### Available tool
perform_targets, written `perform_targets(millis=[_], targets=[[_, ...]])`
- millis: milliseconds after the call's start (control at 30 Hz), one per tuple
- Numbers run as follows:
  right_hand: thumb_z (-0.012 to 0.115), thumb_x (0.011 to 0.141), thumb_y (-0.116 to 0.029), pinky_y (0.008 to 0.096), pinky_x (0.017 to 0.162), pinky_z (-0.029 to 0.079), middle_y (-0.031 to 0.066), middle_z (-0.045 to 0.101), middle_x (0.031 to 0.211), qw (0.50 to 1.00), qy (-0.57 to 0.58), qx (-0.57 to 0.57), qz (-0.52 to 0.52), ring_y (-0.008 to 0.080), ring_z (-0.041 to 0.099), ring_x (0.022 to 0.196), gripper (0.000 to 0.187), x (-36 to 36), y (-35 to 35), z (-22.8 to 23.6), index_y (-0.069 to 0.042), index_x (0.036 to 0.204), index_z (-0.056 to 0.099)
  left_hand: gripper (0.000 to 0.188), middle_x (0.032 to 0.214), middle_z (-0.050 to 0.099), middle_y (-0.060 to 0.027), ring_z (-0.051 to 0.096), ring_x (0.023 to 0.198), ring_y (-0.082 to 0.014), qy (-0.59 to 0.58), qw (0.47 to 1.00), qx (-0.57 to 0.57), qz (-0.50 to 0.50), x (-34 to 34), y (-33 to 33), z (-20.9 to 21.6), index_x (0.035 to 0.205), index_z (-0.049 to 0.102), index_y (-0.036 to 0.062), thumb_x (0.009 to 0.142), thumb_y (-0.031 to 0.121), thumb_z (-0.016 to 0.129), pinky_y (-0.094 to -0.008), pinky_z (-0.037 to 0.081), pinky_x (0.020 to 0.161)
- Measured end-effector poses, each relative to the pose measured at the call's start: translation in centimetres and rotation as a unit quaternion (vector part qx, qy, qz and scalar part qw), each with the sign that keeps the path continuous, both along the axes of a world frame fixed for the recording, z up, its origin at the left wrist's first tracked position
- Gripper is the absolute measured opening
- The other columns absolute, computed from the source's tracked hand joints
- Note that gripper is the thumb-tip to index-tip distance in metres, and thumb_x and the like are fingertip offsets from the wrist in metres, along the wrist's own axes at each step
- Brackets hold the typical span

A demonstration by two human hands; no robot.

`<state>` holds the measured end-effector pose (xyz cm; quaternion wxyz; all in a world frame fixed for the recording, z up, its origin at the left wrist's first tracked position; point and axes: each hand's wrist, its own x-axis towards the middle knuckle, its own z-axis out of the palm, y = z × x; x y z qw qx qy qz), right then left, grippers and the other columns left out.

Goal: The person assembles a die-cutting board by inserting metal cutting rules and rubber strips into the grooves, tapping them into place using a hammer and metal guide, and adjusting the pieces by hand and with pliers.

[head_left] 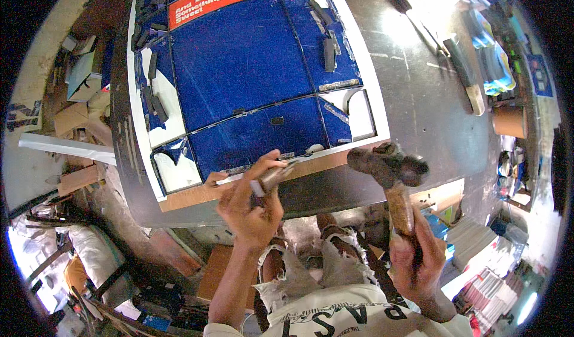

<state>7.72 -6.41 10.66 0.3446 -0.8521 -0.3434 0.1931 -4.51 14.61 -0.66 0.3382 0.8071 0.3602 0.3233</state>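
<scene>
My right hand [418, 256] is wrapped round the wooden handle of a hammer [385, 164], whose dark head is raised just past the panel's near right corner. Closed fingers of my left hand [248, 214] hold a short chisel-like metal tool [274, 178] at the near edge of the panel. Its exact kind is hard to make out. This blue panel [239, 68] lies flat inside a white frame [373, 80] with a brown near side. Dark strips divide its surface, and white patches show where the blue is torn.
The panel rests on a dark worktable [412, 104]. Several dark loose pieces [329, 53] lie along the panel's sides. Right of it lies a wooden-handled tool [463, 74]. A brown roll [509, 120] and stacked papers [490, 289] are farther right; a white strip [66, 147] juts in from the left.
</scene>
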Motion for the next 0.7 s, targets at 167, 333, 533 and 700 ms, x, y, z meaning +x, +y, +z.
perform_targets(millis=[167,333,533,700], targets=[[0.054,0.094,-0.017,0.0263,0.051,0.044,0.0066,0.062,0.071,0.999,0.048,-0.009,0.013,0.0106,0.054,0.052,0.045,-0.6,-0.1,-0.5,0.009,0.131,0.049,0.034,0.104,0.073,-0.0061,0.072,0.087,-0.0166,0.032,0.998,0.031,-0.045,0.7,-0.2,-0.6,0.1,0.072,0.0109,0.072,-0.005,0.06,-0.0276,0.045,0.082],[0.057,0.09,-0.01,0.0297,0.055,0.049,0.015,0.068,0.088,0.999,0.035,-0.019,0.027,0.016,0.06,0.059,0.042,-0.6,-0.2,-0.6,0.009,0.128,0.051,0.041,0.104,0.072,-0.013,0.072,0.092,-0.0213,-0.043,0.996,0.02,-0.08,1.3,-0.3,-1.9,0.105,0.071,0.0062,0.069,-0.008,0.056,-0.0268,0.053,0.075],[0.07,0.082,-0.008,0.0322,0.051,0.051,0.018,0.068,0.094,0.98,-0.051,0.064,0.183,0.0209,0.064,0.061,0.042,-1.2,1.2,1.7,0.006,0.12,0.058,0.033,0.1,0.074,-0.0118,0.072,0.091,-0.0181,-0.038,0.989,0.1,-0.101,1.6,-0.2,-0.7,0.101,0.071,0.0045,0.068,0.001,0.07,-0.027,0.051,0.075],[0.07,0.083,-0.021,0.0284,0.04,0.043,0.0069,0.059,0.077,0.96,-0.039,-0.083,0.263,0.0126,0.051,0.054,0.053,-0.2,1.5,1.5,-0.002,0.131,0.057,0.029,0.104,0.068,-0.0175,0.064,0.105,-0.0314,-0.009,0.979,0.011,-0.203,-0.3,0.5,-3.9,0.108,0.063,-0.0022,0.082,0.009,0.067,-0.0395,0.047,0.095]])
